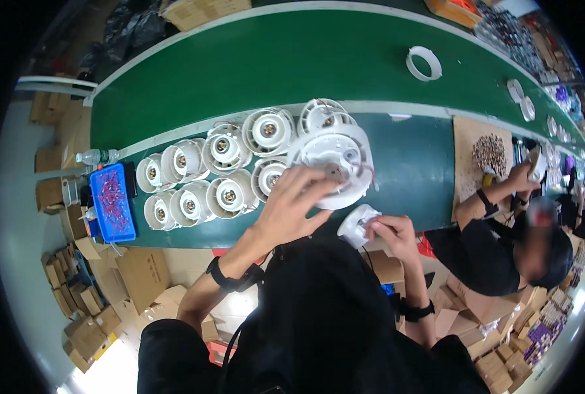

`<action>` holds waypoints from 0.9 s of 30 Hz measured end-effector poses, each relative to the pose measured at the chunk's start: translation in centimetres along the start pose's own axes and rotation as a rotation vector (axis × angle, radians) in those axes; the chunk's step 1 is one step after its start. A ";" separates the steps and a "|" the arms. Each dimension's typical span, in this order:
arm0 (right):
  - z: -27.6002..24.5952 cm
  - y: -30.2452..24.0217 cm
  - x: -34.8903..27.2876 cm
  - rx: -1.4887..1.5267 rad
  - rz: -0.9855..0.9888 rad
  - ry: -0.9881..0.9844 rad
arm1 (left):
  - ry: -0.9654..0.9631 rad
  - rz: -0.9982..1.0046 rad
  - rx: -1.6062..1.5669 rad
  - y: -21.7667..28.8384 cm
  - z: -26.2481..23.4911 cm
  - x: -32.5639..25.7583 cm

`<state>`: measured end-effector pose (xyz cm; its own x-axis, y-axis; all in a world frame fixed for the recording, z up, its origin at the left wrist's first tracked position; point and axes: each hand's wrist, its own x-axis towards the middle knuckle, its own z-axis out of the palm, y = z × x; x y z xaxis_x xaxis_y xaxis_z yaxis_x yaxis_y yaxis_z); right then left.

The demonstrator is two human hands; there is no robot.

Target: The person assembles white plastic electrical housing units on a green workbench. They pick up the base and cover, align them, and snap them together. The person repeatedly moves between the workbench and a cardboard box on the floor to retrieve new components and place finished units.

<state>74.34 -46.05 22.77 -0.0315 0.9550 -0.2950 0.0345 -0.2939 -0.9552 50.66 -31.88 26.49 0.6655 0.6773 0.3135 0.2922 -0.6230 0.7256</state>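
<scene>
My left hand (293, 207) reaches forward with spread fingers and touches the near rim of a large round white plastic housing (335, 157) lying on the workbench. My right hand (391, 233) is closed around a small white plastic part (357, 223) close to my body, just below the housing. To the left of the housing stand several round white fan-like units (220, 172) in two rows, each with a brass-coloured centre.
A blue tray of small pink and red parts (112, 200) sits at the bench's left end beside a plastic bottle (96, 156). A green conveyor belt (292, 56) carries a white ring (424, 63). A person in black (502, 246) works at my right. Cardboard boxes (89, 295) lie on the floor.
</scene>
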 end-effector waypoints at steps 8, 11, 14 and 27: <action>-4.6 -6.7 3.5 -0.097 -0.059 0.235 | 0.496 -0.603 -0.556 -11.7 -5.9 7.0; -6.5 -10.3 6.7 -0.315 -0.106 0.300 | 0.530 -0.793 -0.454 -22.0 -6.0 9.7; -7.0 -13.0 10.1 -0.380 -0.117 0.364 | 0.589 -0.966 -0.279 -31.7 -2.8 10.1; -6.2 -12.3 34.6 -0.478 -0.205 0.340 | 0.763 -0.898 -0.075 -41.7 0.4 7.8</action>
<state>79.02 -9.19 24.48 0.2327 0.9725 -0.0076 0.5073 -0.1280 -0.8522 43.96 -0.77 -1.60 -0.3483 0.9354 -0.0606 0.3883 0.2028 0.8990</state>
